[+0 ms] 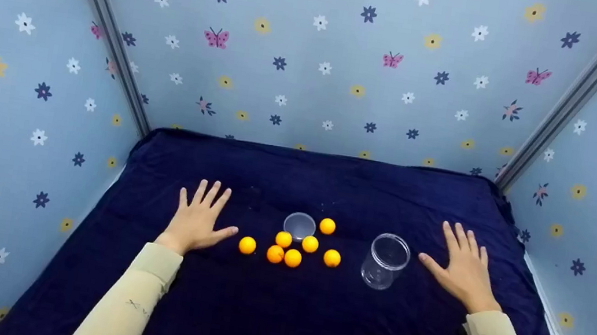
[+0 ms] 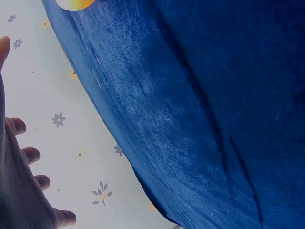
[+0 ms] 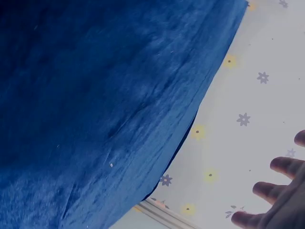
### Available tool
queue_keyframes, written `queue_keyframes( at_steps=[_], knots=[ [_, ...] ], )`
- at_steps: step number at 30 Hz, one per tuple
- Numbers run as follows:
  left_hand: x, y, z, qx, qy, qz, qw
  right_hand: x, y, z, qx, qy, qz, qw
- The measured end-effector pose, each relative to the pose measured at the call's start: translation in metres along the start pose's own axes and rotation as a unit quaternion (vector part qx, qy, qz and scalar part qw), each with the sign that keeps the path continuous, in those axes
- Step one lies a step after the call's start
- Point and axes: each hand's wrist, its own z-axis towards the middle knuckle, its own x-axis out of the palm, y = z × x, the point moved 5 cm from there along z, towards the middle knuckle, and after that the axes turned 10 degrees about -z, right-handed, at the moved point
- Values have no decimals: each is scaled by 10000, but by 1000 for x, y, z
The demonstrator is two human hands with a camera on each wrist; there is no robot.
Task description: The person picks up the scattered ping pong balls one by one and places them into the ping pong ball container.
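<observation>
a: head view first. what are the fingers doing?

b: left hand [image 1: 197,222] lies flat on the dark blue cloth [image 1: 300,320], fingers straight and spread, thumb pointing right. it holds nothing.

a: and the other?

b: right hand [image 1: 462,268] is the same, palm down, fingers fanned, thumb pointing left, gripping nothing.

a: what sits between them?

b: seven orange balls [image 1: 293,258] in a loose cluster at the middle, one ball [image 1: 247,245] just right of the left thumb. a clear lid [image 1: 299,226] lies at the far side of the cluster. a clear jar [image 1: 385,260] stands near the right thumb, apart from it.

a: wrist views?

b: mostly cloth, plus straight fingertips [image 2: 64,217] [image 3: 286,166].
</observation>
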Motion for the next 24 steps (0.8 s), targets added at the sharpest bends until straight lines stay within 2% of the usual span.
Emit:
queue_keyframes(
  at_steps=[6, 14, 24],
  knots=[
    [3, -2, -1, 91, -27, -37, 9999, -4, 4, 1, -49, -135, 516, 9986],
    [3, -3, 1, 138, 4, -67, 9999, -10, 10, 5, -187, -354, 856, 9955],
    [5, -5, 0, 167, 16, -155, 9997, -10, 16, 2, -365, -772, 1671, 9822]
  ],
)
